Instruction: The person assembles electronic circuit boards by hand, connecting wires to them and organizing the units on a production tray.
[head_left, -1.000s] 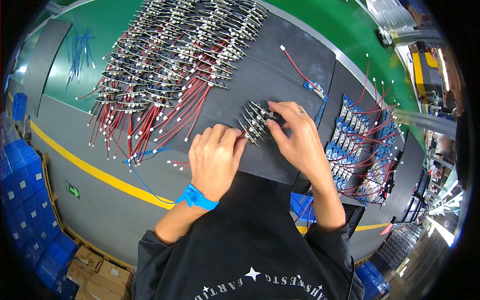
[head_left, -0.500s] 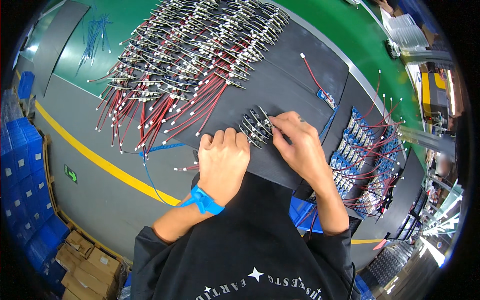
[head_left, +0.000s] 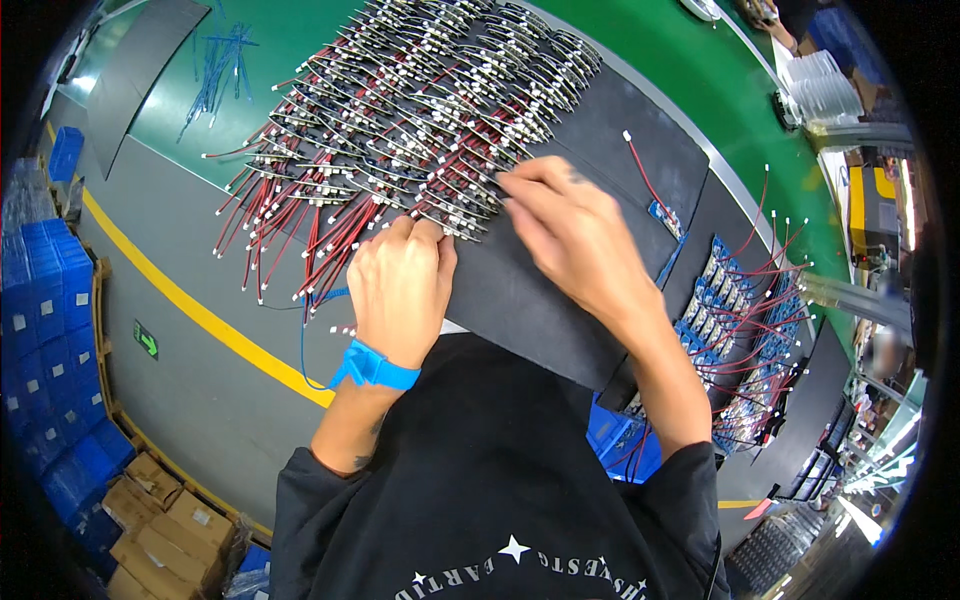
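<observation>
Many narrow circuit boards (head_left: 400,115) with red and black wires (head_left: 340,235) stand packed in slanting rows on a black mat (head_left: 540,300). At the near end of these rows, my left hand (head_left: 400,285) is closed on a small group of boards (head_left: 455,208), its fingertips mostly hidden beneath it. A blue wrist strap (head_left: 372,366) with a cord circles my left wrist. My right hand (head_left: 575,225) is at the right ends of the same group, thumb and forefinger closed on them. Its other fingers are curled and slightly blurred.
One blue board (head_left: 664,217) with a red wire lies on the mat to the right. Beyond it sit stacks of blue boards (head_left: 710,300) with wires. Blue ties (head_left: 220,75) lie on the green table at far left. A blue bin (head_left: 615,440) is below right.
The small group of boards has moved forward and left from the bare mat to the near end of the rows. Both hands have travelled with it.
</observation>
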